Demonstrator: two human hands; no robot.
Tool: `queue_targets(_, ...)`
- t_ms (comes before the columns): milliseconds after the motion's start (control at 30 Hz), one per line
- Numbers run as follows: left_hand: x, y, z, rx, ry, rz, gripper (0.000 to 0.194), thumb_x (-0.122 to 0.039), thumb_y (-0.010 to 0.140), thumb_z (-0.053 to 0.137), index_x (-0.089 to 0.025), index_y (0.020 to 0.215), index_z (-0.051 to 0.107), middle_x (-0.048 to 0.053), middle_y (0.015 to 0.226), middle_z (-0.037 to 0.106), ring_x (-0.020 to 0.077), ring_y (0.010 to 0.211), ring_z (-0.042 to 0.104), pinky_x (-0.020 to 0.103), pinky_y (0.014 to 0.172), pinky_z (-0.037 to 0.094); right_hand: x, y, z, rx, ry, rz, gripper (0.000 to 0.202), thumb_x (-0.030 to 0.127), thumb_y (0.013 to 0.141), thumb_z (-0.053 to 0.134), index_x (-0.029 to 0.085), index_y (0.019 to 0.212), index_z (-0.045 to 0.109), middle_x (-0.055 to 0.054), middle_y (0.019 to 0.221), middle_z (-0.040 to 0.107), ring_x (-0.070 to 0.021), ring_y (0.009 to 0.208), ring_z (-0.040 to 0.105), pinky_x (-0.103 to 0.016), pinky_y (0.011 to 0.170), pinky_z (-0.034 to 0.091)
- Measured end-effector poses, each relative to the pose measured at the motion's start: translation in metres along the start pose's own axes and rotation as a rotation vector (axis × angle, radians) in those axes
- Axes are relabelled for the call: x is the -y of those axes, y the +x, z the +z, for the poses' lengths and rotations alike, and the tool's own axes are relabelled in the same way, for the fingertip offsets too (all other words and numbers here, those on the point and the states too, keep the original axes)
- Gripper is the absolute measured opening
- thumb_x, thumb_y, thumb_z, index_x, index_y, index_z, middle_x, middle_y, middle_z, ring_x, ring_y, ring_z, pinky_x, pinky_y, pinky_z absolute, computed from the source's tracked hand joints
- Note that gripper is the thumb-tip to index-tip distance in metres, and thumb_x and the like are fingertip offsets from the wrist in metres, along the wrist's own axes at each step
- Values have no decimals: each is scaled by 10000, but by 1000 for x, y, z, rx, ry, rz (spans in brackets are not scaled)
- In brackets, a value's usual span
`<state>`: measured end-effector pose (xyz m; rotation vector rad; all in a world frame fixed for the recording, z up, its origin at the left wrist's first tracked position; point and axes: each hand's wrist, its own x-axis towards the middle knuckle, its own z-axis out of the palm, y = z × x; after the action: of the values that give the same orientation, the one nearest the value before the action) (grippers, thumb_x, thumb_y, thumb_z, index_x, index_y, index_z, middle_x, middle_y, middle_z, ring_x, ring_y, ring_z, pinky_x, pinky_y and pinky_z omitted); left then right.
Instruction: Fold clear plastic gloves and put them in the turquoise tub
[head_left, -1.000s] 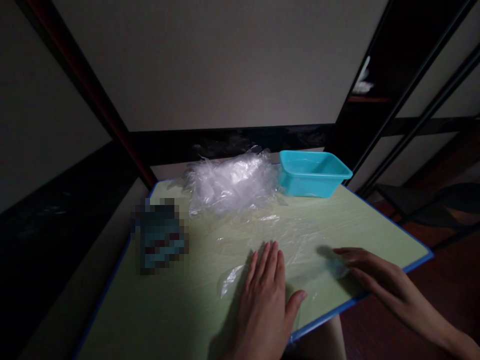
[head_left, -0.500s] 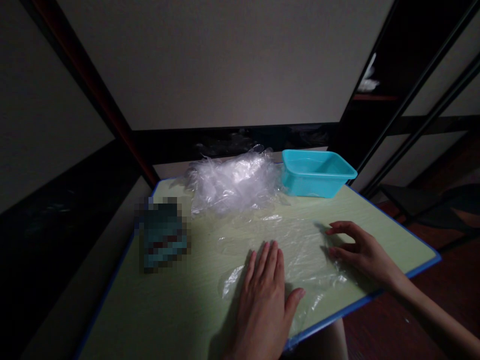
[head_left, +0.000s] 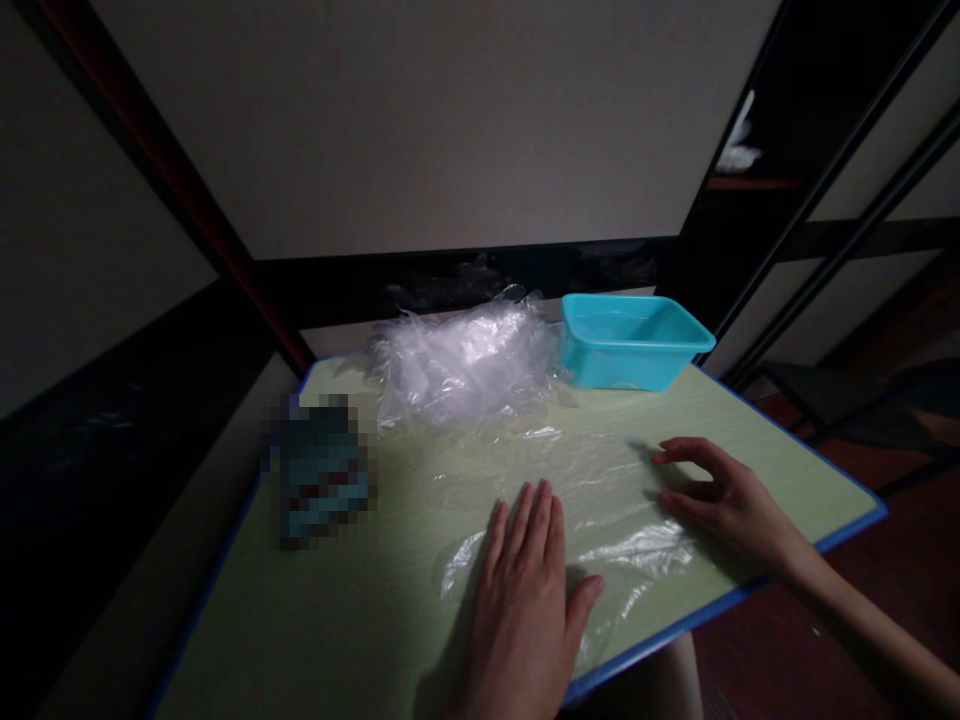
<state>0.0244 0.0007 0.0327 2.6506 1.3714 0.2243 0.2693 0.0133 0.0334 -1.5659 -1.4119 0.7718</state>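
Note:
A clear plastic bag (head_left: 600, 485) lies spread over the table, thin and wrinkled, with bright glints along its near side. My left hand (head_left: 525, 590) rests flat on it, fingers stretched forward and thumb out to the side. At the bag's right edge is my right hand (head_left: 712, 490), its thumb and forefinger curved with a gap between them. I see nothing gripped there; whether its fingertips touch the film I cannot tell. Behind the bag sits a crumpled heap of clear plastic bags (head_left: 472, 365). To the heap's right stands a turquoise plastic basin (head_left: 630, 365).
The pale green table (head_left: 360, 620) has a blue edge. A blurred-out dark teal object (head_left: 322, 475) lies on its left side. Light cabinet panels (head_left: 465, 130) rise right behind the table. A dark chair or stool (head_left: 862, 400) stands at the right.
The glints on the plastic near my right hand have grown, as the film there has shifted slightly. Both hands stay almost in place; the view has moved a little.

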Motion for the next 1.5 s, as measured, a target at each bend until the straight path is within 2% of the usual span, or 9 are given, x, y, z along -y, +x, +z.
queue_targets(300, -2, -1, 0, 0, -1, -16, 628, -451, 894, 431, -77, 1379, 294, 101, 1460, 182, 266, 1332, 196, 478, 1067, 237, -3, 0, 0, -1, 12, -4, 468, 456, 620, 737, 196, 957, 542, -114, 1087, 557, -171, 660, 634, -314, 534, 573)
queue_targets(500, -2, 1, -1, 21, -3, -19, 649, -445, 880, 457, -73, 1382, 283, 97, 1463, 166, 269, 1336, 177, 473, 1069, 234, -3, 0, -1, -20, -22, -21, 470, 477, 606, 738, 184, 927, 561, -124, 1077, 573, -215, 747, 642, -326, 557, 575)
queue_targets(667, -2, -1, -1, 7, -10, -12, 654, -442, 877, 462, -68, 1382, 282, 106, 1462, 169, 274, 1335, 176, 476, 1068, 233, -4, 0, -2, -5, -45, 1, 476, 462, 621, 725, 181, 959, 541, -136, 1118, 556, -188, 635, 650, -345, 537, 573)
queue_targets(867, -2, 0, 0, 14, -11, -11, 656, -452, 880, 453, -69, 1383, 279, 105, 1464, 155, 276, 1336, 164, 481, 1067, 228, -10, 1, -11, -44, -95, -48, 462, 485, 618, 719, 187, 933, 561, -120, 1078, 584, -205, 687, 654, -347, 570, 581)
queue_targets(1067, -3, 0, -4, 40, -21, -15, 659, -431, 871, 472, -70, 1386, 275, 102, 1462, 149, 283, 1334, 172, 483, 1062, 236, 11, -1, -5, -46, -277, -189, 356, 479, 816, 529, 192, 1025, 545, -101, 900, 653, -205, 647, 660, -303, 491, 560)
queue_targets(1167, -3, 0, -4, 35, -23, -20, 650, -414, 865, 482, -66, 1380, 290, 108, 1459, 169, 283, 1334, 178, 485, 1064, 236, 34, -6, 21, 58, -451, -429, 318, 340, 918, 387, 174, 1151, 526, -142, 1190, 570, -241, 1038, 588, -401, 849, 519)
queue_targets(1233, -3, -1, -2, 24, -31, -26, 622, -407, 865, 479, -79, 1369, 323, 104, 1456, 198, 275, 1335, 183, 480, 1071, 228, 45, -10, 41, 240, -580, -519, 445, 342, 927, 380, 143, 1324, 397, -154, 1355, 438, -253, 1219, 441, -437, 988, 410)
queue_targets(1367, -1, -3, 3, -18, -56, -11, 580, -383, 879, 432, -106, 1376, 319, 73, 1456, 223, 244, 1341, 177, 453, 1091, 206, 48, -20, 67, 504, -719, -648, 753, 535, 872, 411, 60, 1416, 199, -196, 1456, 206, -291, 1339, 175, -485, 1065, 243)
queue_targets(1500, -1, -1, 3, 2, -16, -12, 644, -328, 836, 481, -86, 1393, 269, 82, 1466, 165, 265, 1341, 165, 473, 1086, 219, 37, -26, 66, 572, -787, -670, 866, 613, 847, 355, 10, 1417, 107, -216, 1463, 103, -278, 1350, 76, -465, 1073, 205)
